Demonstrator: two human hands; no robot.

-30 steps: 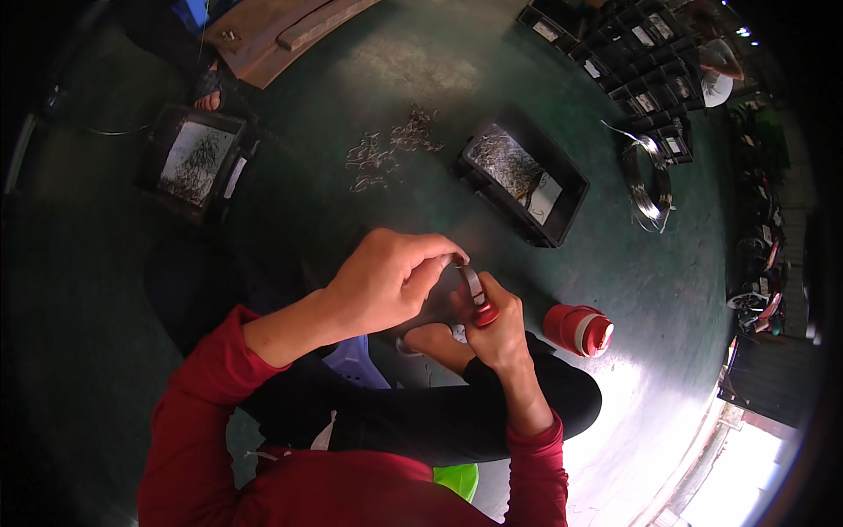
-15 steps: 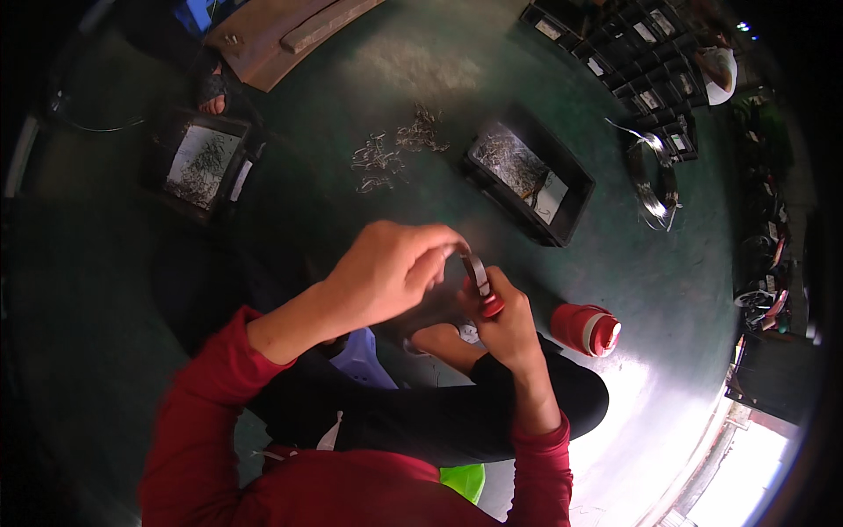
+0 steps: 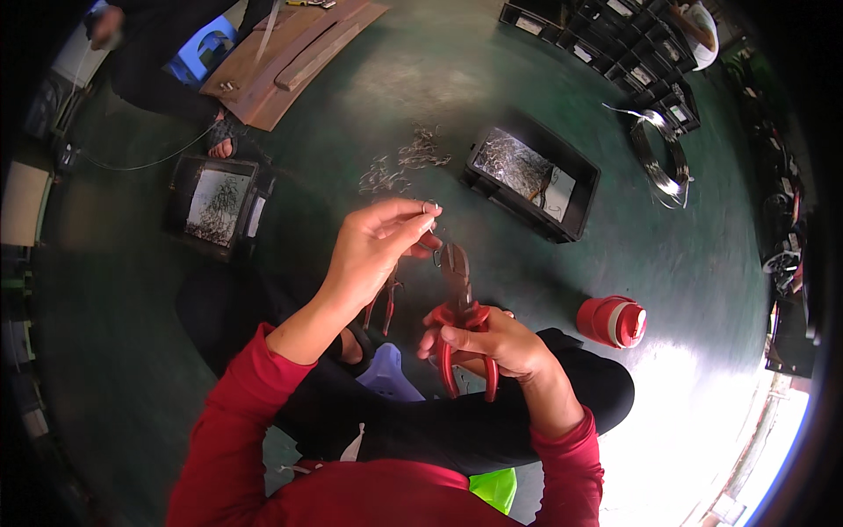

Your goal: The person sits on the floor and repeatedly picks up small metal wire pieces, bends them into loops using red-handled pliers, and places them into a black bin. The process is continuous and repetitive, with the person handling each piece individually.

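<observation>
My left hand (image 3: pixel 373 250) is closed in a pinch on a small bent wire hook (image 3: pixel 436 256) in front of me. A pair of pliers (image 3: pixel 456 274) with red handles is gripped in my right hand (image 3: pixel 509 347). Its jaws point away from me, close to the lower end of the hook, and I cannot tell whether they touch it. Below my left hand is a second red-handled tool (image 3: pixel 389 303), partly hidden behind that hand. Several bent wire pieces (image 3: pixel 423 147) lie in loose piles on the floor beyond my hands.
Bent wire pieces fill much of a black crate (image 3: pixel 575 198) at the right and another (image 3: pixel 180 189) at the left. A wire coil (image 3: pixel 648 154) and a red jug (image 3: pixel 606 321) stand at the right. At upper left, another person's foot (image 3: pixel 221 147) is beside a wooden board (image 3: pixel 281 61).
The pliers have swung from nearly end-on to side-on, showing both handles. My right hand has come lower, and the hands are farther apart. The whole view has shifted slightly.
</observation>
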